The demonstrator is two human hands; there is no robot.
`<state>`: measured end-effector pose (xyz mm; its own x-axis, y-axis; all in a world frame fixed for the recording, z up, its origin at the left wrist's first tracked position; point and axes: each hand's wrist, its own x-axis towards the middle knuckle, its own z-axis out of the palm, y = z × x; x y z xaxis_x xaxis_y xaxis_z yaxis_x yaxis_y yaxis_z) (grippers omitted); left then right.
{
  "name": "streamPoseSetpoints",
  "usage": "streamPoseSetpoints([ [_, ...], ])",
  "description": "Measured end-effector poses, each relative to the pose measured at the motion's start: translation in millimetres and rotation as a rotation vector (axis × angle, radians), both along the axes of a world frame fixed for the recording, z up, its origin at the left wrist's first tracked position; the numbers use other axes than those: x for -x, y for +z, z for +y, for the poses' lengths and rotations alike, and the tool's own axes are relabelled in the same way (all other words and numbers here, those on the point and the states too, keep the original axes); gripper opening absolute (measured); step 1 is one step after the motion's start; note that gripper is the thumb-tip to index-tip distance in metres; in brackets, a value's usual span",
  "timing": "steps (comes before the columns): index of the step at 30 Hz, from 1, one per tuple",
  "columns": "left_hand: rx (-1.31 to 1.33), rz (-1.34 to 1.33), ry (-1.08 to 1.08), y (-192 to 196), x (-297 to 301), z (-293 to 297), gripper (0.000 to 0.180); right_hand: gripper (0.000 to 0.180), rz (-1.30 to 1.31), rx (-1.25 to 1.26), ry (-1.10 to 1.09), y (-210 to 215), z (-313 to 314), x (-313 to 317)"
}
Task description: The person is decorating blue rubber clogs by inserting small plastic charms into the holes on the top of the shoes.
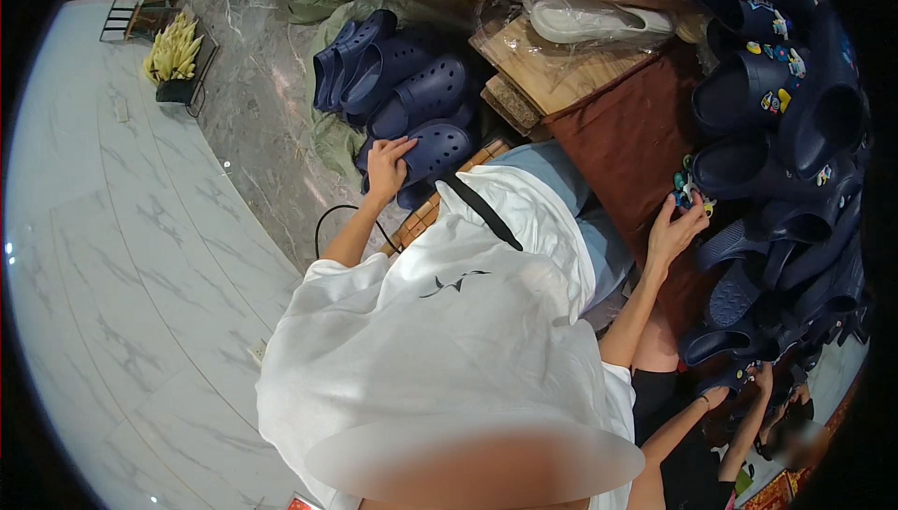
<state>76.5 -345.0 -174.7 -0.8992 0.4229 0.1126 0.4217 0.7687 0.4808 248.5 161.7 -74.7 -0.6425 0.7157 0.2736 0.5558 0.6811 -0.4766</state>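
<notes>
On the left, my left hand is closed on the near edge of a navy clog with round holes in its upper. This clog lies at the near end of a row of plain navy clogs. At the right, my right hand has its fingers bent around a small cluster of colourful shoe charms. The cluster sits against the toe of another navy clog; whether it is fixed there I cannot tell. Charms decorate the clog just beyond.
A brown cloth covers the surface between my hands. Beyond it are a wooden board and a white shoe in clear plastic. Navy clogs are heaped along the right. Another person's hand handles a clog at lower right.
</notes>
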Motion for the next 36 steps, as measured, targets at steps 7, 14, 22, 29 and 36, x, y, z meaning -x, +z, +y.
streamPoseSetpoints([
  [7,-0.158,-0.007,0.151,-61,0,9,0.059,0.047,-0.005,0.014,0.006,-1,-1,0],
  [14,0.275,-0.280,0.501,-124,-19,34,0.069,0.047,-0.011,-0.012,0.005,2,-3,-2],
  [22,-0.107,-0.710,0.964,-193,-18,34,0.076,0.048,0.000,-0.012,0.007,2,-3,-1],
  [29,-0.511,-0.890,1.332,-158,-13,61,0.057,0.048,0.015,-0.038,-0.007,-2,-6,-8],
  [36,-0.897,-0.966,1.577,-155,-10,48,0.008,0.047,0.028,-0.017,0.035,-2,-8,4],
])
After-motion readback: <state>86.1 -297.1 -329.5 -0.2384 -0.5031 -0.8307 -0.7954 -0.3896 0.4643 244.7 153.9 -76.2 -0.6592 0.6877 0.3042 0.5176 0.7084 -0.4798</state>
